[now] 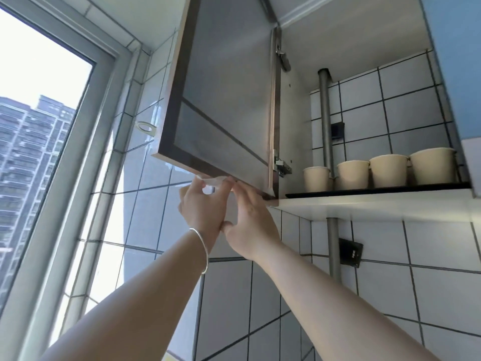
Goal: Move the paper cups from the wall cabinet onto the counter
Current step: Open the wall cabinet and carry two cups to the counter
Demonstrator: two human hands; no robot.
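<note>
Four cups (377,171) sit in the cabinet (364,196), well right of both hands. Left hand (203,204) pinches the door (223,100) edge; right hand (251,217) rests open beneath it.

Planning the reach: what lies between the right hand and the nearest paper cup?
In the head view, the door's hinged edge with its lower hinge stands between the right hand and the leftmost paper cup; past that, bare shelf.

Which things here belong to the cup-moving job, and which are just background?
Job: four paper cups on the cabinet shelf; open cabinet door; left hand and right hand at its bottom edge.
Background: window, grey pipe, wall socket, bracelet.
</note>
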